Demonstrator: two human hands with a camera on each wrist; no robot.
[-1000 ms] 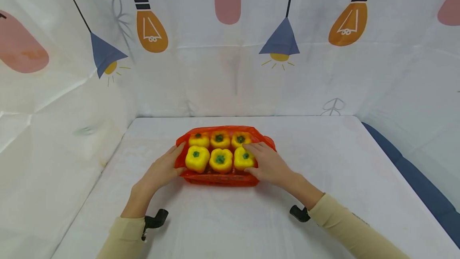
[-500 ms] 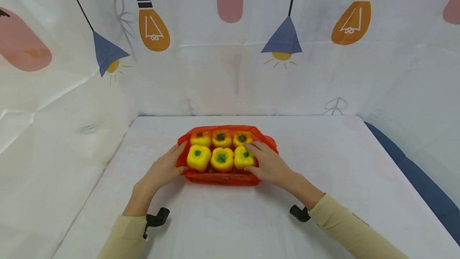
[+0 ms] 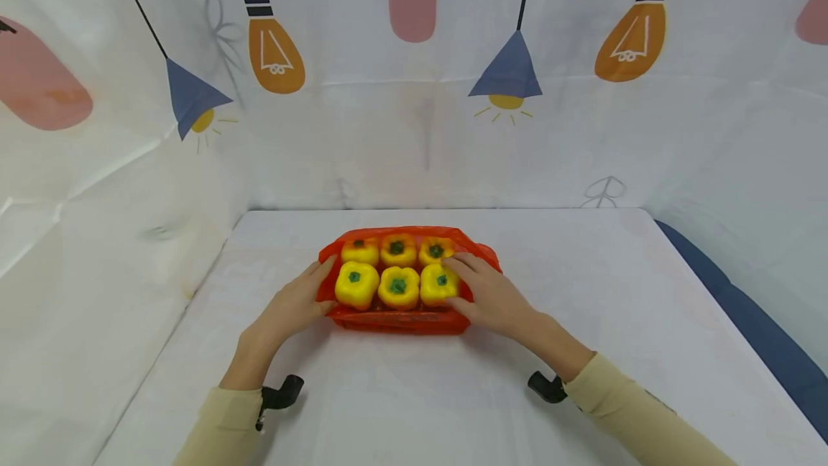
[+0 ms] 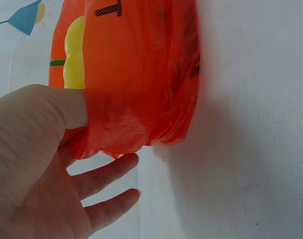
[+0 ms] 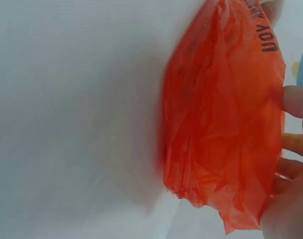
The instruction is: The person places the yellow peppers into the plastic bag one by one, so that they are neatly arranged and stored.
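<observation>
A red plastic bag (image 3: 401, 322) with its mouth spread wide holds several yellow bell peppers (image 3: 399, 288) in two rows, green stems up. At its left end, my left hand (image 3: 294, 304) holds the rim. In the left wrist view, the thumb (image 4: 71, 107) is tucked inside the bag's front wall, and two straight fingers (image 4: 109, 174) stick out past its end. My right hand (image 3: 489, 295) rests over the right end, fingers relaxed and spread beside the front right pepper (image 3: 438, 283). Printed red film (image 5: 221, 114) hides part of this hand's fingers in the right wrist view.
The bag stands on a white-covered table (image 3: 401, 401). Behind it hangs a white cloth (image 3: 414, 142) printed with lamps and bulbs. A dark blue padded shape (image 3: 744, 308) runs along the table's right edge. A black wrist camera (image 3: 282, 392) juts from the left sleeve.
My right hand has shifted slightly to the right, its fingertips drawing back from over the front right pepper. My left hand, the bag and the peppers stay nearly in place.
</observation>
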